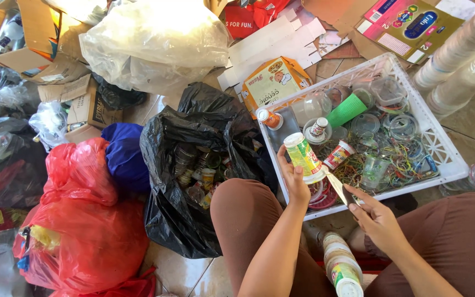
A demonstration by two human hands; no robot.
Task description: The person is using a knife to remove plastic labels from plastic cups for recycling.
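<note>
Sitting low among heaps of bags, the person works over a white plastic crate (441,144) on the floor, full of lids, rings and small cups. A black bag (180,212) of bottles gapes beside the knee, with a red bag (83,236) to its left. The left hand (294,182) is curled round a green-and-yellow labelled cup (303,157), held tilted above the crate's near rim. The right hand (379,220) pinches a small knife (339,188), its blade touching the cup's base. A stack of cups (341,264) lies between the legs.
</note>
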